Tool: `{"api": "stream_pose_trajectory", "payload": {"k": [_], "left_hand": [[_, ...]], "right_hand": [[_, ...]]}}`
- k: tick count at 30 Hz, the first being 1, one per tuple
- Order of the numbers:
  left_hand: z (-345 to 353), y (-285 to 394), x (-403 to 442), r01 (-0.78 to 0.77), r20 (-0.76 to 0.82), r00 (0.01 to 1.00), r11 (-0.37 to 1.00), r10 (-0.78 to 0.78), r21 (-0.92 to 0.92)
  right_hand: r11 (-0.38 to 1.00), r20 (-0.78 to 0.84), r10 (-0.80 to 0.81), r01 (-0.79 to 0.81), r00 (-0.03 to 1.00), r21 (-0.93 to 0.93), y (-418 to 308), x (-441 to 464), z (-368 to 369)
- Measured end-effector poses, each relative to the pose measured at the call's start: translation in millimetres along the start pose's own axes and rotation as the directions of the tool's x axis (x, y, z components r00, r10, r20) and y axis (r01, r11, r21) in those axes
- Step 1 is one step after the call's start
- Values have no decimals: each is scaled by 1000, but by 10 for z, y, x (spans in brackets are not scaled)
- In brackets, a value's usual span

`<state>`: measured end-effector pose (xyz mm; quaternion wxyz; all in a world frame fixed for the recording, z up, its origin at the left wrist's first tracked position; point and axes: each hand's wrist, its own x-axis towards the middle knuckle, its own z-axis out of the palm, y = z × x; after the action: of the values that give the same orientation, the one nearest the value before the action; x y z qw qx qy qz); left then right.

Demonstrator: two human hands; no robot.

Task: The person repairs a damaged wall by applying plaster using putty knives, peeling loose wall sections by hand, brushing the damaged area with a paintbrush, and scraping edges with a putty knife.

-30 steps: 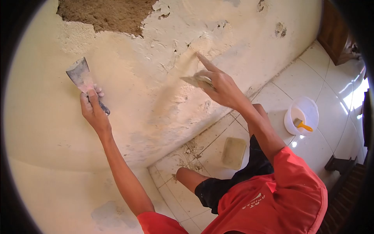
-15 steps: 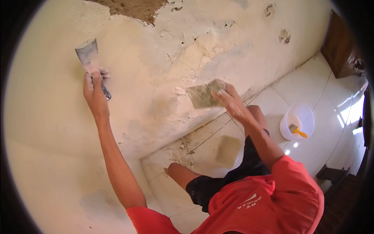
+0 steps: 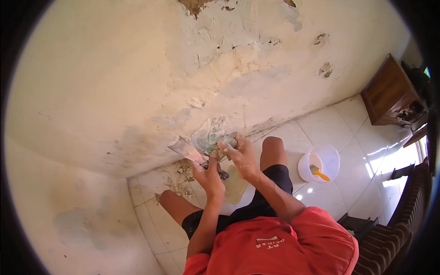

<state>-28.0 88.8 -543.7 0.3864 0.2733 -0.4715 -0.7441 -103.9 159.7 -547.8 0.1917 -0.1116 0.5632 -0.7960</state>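
Both hands adjacent, scraper edge toward wall

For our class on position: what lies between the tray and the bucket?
In the head view, the person's right forearm and right leg come between the tray and the bucket.

Bucket: translucent white plastic, sits on the floor right of center.
Brush: yellow-handled, leans in the bucket, bristles inward, handle toward the lower rim.
Dish: pale and rectangular, lies on the tiles left of the bucket, well apart from it and partly hidden.
Debris: crumbs and flakes scatter over the tiles left of the dish.
Cabinet: brown wood, stands at upper right.
Seat: dark-striped, fills the lower right edge.
Floor: glossy white tiles catch bright light at right.
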Motion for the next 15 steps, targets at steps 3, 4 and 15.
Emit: {"api": "stream_pose_trajectory", "payload": {"k": [3, 4, 15], "left_hand": [[-206, -129, 144, -113, -34, 993, 990, 117, 84], [-318, -124, 161, -132, -71, 988, 987, 139, 92], [-726, 463, 224, 257, -270, 960, 601, -71, 757]], "right_hand": [[973, 124, -116, 138, 985, -188, 151, 224, -232], [966, 143, -127, 155, 981, -206, 300, 308, -355], [228, 74, 351, -9, 933, -974, 2951, 290, -1668]]}}
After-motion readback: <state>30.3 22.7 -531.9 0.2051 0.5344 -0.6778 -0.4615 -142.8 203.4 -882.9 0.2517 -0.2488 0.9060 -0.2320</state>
